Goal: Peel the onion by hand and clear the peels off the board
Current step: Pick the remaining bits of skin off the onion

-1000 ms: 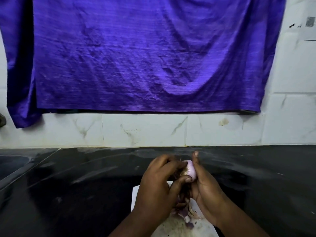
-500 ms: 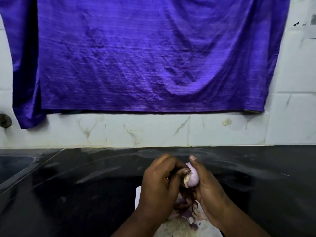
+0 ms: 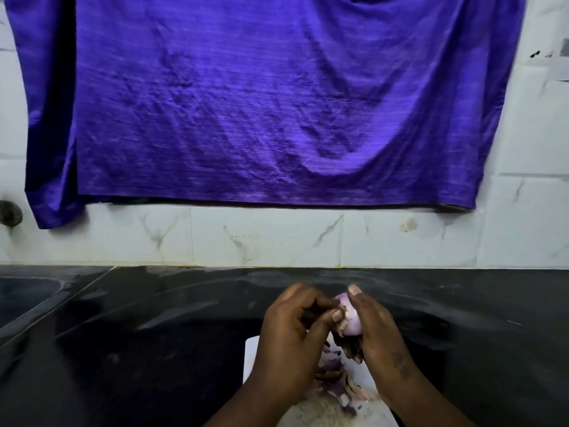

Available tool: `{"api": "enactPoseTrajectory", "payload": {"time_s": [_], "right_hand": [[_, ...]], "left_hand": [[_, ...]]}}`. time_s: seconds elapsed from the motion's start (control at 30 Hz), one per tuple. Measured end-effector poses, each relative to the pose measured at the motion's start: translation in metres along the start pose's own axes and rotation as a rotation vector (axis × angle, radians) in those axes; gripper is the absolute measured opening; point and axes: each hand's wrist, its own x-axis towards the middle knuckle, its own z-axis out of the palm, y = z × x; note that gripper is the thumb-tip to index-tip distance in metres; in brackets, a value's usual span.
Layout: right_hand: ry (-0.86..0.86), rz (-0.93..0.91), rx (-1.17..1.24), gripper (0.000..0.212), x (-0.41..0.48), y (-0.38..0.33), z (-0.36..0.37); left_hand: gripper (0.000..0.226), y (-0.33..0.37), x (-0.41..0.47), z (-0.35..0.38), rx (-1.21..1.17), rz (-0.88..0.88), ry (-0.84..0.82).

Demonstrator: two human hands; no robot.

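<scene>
The right hand (image 3: 372, 331) is curled round a small, round, pale purple onion (image 3: 350, 320), thumb tip raised at the bulb's 12 o'clock and fingers wrapped behind and under it. The left hand (image 3: 292, 337) pinches a ragged, papery tan skin flap (image 3: 342, 325) at the onion's 9 o'clock side between thumb and bent forefinger. Compared with half a second ago, the onion sits in the same place above the far end of the board, while the left thumb has slid slightly lower along the bulb and a gap now shows between that thumb and the forefinger above it.

Under the hands lies a flat white rectangular cutting board (image 3: 251, 349), smeared and dull near its close end. A heap of purple and straw-coloured dry peels (image 3: 335, 383) rests on it at the hands' 6 o'clock. The board sits on a glossy black stone countertop (image 3: 154, 334). At 9 o'clock a dark sunken basin (image 3: 24, 294) is partly in view. Behind, at 12 o'clock, white marble-veined wall tiles (image 3: 268, 238) carry a hanging wrinkled, sheeny violet cloth (image 3: 261, 103).
</scene>
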Motion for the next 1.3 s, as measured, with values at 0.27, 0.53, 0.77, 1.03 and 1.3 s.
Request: {"api": "enactPoseTrajectory", "payload": {"time_s": [0.27,0.53,0.77,1.03,1.3], "right_hand": [[-0.075,-0.078,-0.108,0.038,0.006,0.010,-0.006],[0.205,-0.022,0.027,0.043,0.017,0.013,-0.014],[0.054,0.017,0.061,0.060,0.016,0.020,-0.013],[-0.065,-0.076,-0.070,0.031,0.014,0.025,-0.014],[-0.196,-0.114,-0.126,0.033,0.005,0.026,-0.009]], "left_hand": [[0.015,-0.004,0.005,-0.004,-0.258,-0.174,-0.042],[0.022,-0.005,-0.004,0.006,-0.049,-0.110,-0.259],[0.031,-0.009,-0.003,-0.004,0.257,-0.040,-0.185],[0.043,-0.005,-0.003,-0.005,0.236,-0.089,-0.178],[0.043,-0.009,-0.002,-0.003,-0.008,-0.339,-0.121]]}}
